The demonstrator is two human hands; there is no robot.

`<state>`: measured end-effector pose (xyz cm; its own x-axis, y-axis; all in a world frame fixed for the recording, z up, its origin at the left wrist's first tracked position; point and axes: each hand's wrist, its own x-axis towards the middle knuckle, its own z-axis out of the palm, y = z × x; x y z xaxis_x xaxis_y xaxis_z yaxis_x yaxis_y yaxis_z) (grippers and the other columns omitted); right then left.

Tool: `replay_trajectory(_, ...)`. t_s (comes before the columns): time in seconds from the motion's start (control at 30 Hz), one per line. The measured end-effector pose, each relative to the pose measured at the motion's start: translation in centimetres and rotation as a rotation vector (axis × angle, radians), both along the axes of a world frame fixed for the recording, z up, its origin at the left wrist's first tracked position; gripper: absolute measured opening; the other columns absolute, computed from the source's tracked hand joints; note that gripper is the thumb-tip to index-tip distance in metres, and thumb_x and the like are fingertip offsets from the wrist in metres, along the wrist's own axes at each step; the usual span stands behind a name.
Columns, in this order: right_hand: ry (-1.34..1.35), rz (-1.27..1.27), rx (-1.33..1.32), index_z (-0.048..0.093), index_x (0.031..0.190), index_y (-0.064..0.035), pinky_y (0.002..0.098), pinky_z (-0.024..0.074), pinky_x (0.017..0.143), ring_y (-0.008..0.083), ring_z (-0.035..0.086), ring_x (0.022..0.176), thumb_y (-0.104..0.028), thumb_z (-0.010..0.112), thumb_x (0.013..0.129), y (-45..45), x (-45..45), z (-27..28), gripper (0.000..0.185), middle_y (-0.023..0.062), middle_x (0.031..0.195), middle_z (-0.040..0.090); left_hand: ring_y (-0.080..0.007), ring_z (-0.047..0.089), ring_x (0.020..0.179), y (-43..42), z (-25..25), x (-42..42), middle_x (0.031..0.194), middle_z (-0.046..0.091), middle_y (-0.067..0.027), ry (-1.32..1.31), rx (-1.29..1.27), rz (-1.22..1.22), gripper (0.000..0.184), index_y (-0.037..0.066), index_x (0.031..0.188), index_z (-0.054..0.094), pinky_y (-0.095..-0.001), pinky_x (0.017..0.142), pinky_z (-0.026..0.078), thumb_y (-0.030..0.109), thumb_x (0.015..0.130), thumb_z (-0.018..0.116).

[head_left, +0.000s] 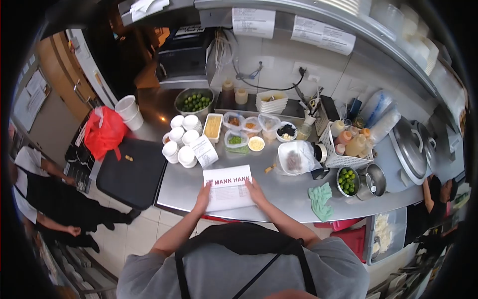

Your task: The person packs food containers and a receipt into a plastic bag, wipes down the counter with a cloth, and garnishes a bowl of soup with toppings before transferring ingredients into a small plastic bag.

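Between my two hands is a white printed sheet (228,192) headed "MANN HANN", with a code square and small lines of text; whether it is one sheet or a stack I cannot tell. My left hand (203,196) grips its left edge, thumb on top. On the right edge, my right hand (256,191) closes the same way. A narrow receipt (204,151) lies just beyond the sheet, leaning against several white lidded tubs (187,156). Farther back are a tray of pale strips (213,126) and small containers of toppings (236,140).
On the steel counter (184,190) are a bowl of limes (347,181), a green cloth (319,202), a basket of sauce bottles (343,158) and a bagged container (296,158). A red bag (104,130) sits left. People stand at left (50,187) and right (430,209).
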<state>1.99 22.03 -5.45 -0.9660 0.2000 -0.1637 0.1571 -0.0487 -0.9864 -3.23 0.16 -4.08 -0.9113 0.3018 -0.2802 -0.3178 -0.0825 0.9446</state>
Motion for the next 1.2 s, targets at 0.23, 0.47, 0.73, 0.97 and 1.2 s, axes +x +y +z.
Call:
replay_trajectory(0.23,0.265,-0.007,0.901,0.020,0.133,0.0048,0.0443,0.0131,0.105,0.0338,0.014,0.131,-0.028,0.047,0.086,-0.2,-2.5,6.6,0.063,0.0209,0.140,0.018,-0.0293,0.017,0.130,0.2,0.7,-2.5,0.139,0.020,-0.0218,0.739,-0.669,0.021,0.063,-0.002,0.136,0.012,-0.0352,0.104,0.019,0.029,0.089,0.042)
replay_trajectory(0.47,0.160,0.248,1.168,0.022,0.135,-0.0031,0.0542,0.0099,0.102,0.0326,0.011,0.132,-0.031,0.050,0.084,-0.3,-3.6,4.5,0.065,0.0178,0.141,0.018,-0.0353,0.015,0.130,0.9,3.8,-0.1,0.139,0.020,-0.0191,0.904,-1.102,-0.166,0.060,-0.003,0.132,0.025,-0.0490,0.103,0.016,0.034,0.087,0.042)
replay_trajectory(0.73,0.326,0.006,0.828,0.026,0.134,-0.0026,0.0476,0.0122,0.103,0.0350,0.015,0.131,-0.023,0.045,0.088,3.1,-2.5,8.5,0.053,0.0186,0.139,0.022,-0.0349,0.010,0.131,-0.3,5.7,2.9,0.141,0.014,-0.0181,0.686,-0.827,-0.017,0.059,0.001,0.134,0.022,-0.0439,0.105,0.015,0.033,0.088,0.043)
replay_trajectory(0.97,0.314,-0.022,0.718,0.040,0.126,-0.0015,0.0400,0.0184,0.103,0.0341,0.023,0.128,-0.023,0.047,0.089,5.1,-1.2,8.8,0.043,0.0196,0.135,0.031,-0.0211,0.057,0.093,-5.5,25.9,3.1,0.099,0.060,-0.0118,0.679,-0.170,-0.155,0.042,-0.001,0.111,0.053,-0.0337,0.084,0.042,0.030,0.082,0.057)
replay_trajectory(1.2,0.357,0.009,0.731,0.055,0.111,0.0000,0.0361,0.0302,0.096,0.0303,0.040,0.116,-0.021,0.048,0.087,2.0,-2.4,12.4,0.032,0.0179,0.125,0.042,-0.0219,0.053,0.054,-9.2,40.4,9.7,0.076,0.058,-0.0127,1.431,0.692,-1.229,0.018,0.008,0.077,0.063,-0.0295,0.049,0.044,0.026,0.080,0.060)
